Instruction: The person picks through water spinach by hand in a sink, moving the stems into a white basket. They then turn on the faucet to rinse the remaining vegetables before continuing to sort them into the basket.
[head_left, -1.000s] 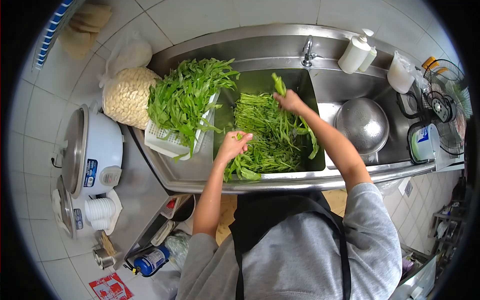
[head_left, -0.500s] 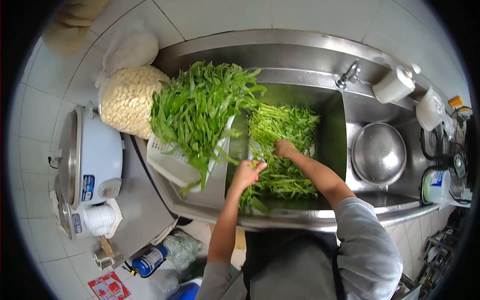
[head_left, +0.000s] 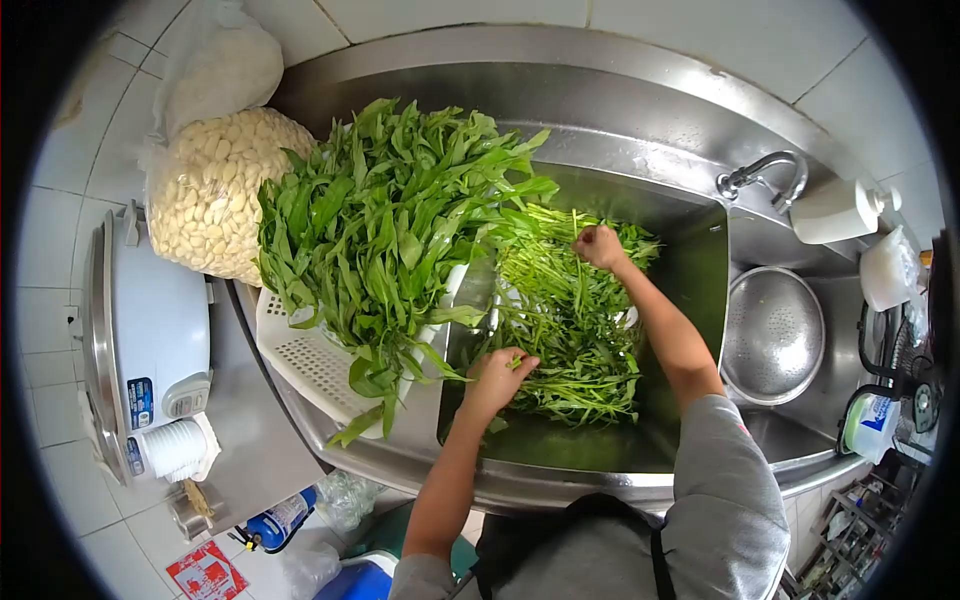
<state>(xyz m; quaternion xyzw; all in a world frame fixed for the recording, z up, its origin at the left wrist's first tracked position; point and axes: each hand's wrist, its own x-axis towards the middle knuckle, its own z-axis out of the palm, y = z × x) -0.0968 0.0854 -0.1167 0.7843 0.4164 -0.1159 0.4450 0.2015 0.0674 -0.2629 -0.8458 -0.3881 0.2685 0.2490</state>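
Long-stemmed leafy greens [head_left: 570, 345], apparently water spinach, lie in the deep steel sink basin [head_left: 690, 280]. At the pile's near left side, my left hand [head_left: 498, 380] is closed in a pinch, a short piece of green stem showing between thumb and fingers. Over the far part of the pile, my right hand [head_left: 600, 247] is closed, and a thin green stem sticks up beside its fingers. A tall heap of leafy tops [head_left: 390, 220] rests left of the basin on a white perforated basket [head_left: 310, 350], some leaves hanging over its edge.
A metal colander [head_left: 773, 335] sits in the right basin, below a faucet [head_left: 765, 178] and a white bottle [head_left: 835, 212]. Behind the basket at left stands a clear bag of what look like peeled garlic cloves [head_left: 215, 190]. A large rice cooker [head_left: 165, 320] is farther left.
My right hand has moved up from the middle of the pile to its far side. My left hand stays near the basin's left edge. The whole view has shifted closer.
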